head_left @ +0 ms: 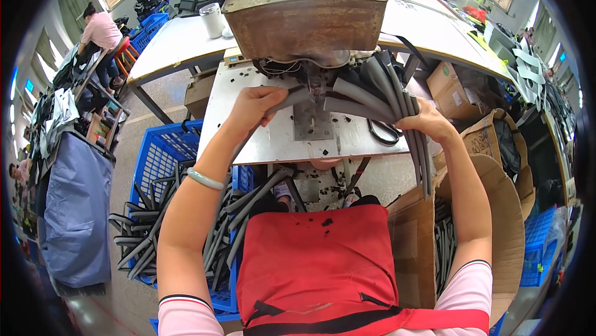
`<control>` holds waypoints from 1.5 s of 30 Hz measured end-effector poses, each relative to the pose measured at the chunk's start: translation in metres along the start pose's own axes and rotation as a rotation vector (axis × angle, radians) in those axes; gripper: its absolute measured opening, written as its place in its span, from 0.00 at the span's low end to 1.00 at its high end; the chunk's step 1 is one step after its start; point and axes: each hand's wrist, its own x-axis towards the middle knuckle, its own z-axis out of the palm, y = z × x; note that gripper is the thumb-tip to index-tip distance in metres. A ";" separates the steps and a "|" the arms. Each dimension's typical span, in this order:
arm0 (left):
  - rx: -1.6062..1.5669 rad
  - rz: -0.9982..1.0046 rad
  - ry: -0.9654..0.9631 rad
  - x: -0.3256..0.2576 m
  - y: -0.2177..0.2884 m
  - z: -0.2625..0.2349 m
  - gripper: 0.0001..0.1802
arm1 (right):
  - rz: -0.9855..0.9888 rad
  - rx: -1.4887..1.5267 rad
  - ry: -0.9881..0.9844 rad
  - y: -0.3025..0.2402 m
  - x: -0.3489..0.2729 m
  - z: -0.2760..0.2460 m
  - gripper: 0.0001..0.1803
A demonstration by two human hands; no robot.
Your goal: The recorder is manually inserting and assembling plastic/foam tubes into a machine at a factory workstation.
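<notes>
A boxy, rust-brown machine head (304,22) overhangs a white worktable (230,112), with a metal plate (312,126) set into the tabletop below it. Left of the plate, my left hand (257,107) is closed around a grey padded strip (290,99), one end of which reaches under the machine. On the right, my right hand (428,122) grips a bundle of grey padded strips (388,87); several droop over the table's front edge and others point toward the machine. Black-handled scissors (385,136) lie beside that bundle, and dark scraps dot the tabletop.
A blue crate (162,156) heaped with grey strips stands low on my left. An open cardboard box (490,212) with more strips is at my right. Behind are white tables (174,44) and a jar (212,22). A person in pink (102,31) sits far left.
</notes>
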 end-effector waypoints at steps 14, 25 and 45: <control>0.307 0.209 0.412 -0.032 -0.141 -0.028 0.16 | 0.168 -0.209 0.884 0.098 -0.276 -0.076 0.40; 0.183 0.102 0.208 -0.090 -0.120 0.043 0.16 | -0.018 -0.168 0.412 0.136 -0.224 0.105 0.13; 0.146 -0.231 -0.402 -0.202 -0.108 0.057 0.07 | 0.125 0.263 -0.552 0.103 -0.162 0.201 0.16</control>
